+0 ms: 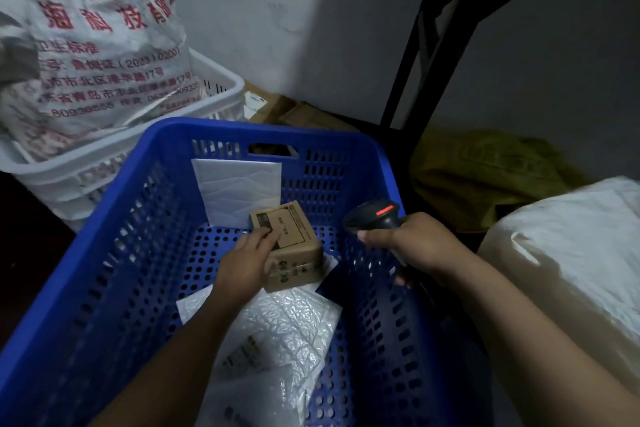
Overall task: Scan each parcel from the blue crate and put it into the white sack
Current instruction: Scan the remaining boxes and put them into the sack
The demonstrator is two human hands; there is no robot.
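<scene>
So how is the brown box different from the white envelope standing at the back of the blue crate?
The brown box is chunky cardboard; the white envelope is flat and padded. The box lies down, while the envelope stands leaning on the far wall. The left hand touches the box; no hand touches the envelope. Both sit inside the blue crate.

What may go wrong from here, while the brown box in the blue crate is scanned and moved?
1. The left hand covers part of the label on the brown box, so the scanner held by the right hand may not read it.
2. The box seems to rest partly on loose bubble mailers; it may slide or tip when lifted with one hand.
3. The white sack has its opening out of view; a tossed box may miss it.
</scene>
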